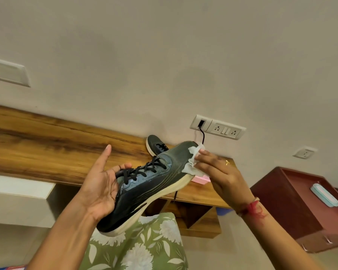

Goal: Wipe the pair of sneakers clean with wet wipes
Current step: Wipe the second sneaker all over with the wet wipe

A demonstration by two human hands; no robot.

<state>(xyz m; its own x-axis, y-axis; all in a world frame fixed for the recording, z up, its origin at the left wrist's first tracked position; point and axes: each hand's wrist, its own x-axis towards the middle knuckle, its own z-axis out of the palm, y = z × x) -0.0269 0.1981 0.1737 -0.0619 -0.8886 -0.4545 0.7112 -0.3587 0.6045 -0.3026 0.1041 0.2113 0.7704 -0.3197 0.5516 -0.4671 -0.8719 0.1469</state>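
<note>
Left grip (101,184) holds the sneaker (160,182) by its collar, heel low; right grip (217,168) pinches a wipe (191,164) pressed against its raised toe.

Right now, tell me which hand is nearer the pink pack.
Right. The right hand, pressing a wipe on the sneaker toe, is just above the pink pack; the left hand grips the sneaker farther left.

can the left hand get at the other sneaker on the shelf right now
Probably not as things stand: the left hand grips the raised sneaker, which also lies across the way to the second sneaker on the wooden shelf.
</note>
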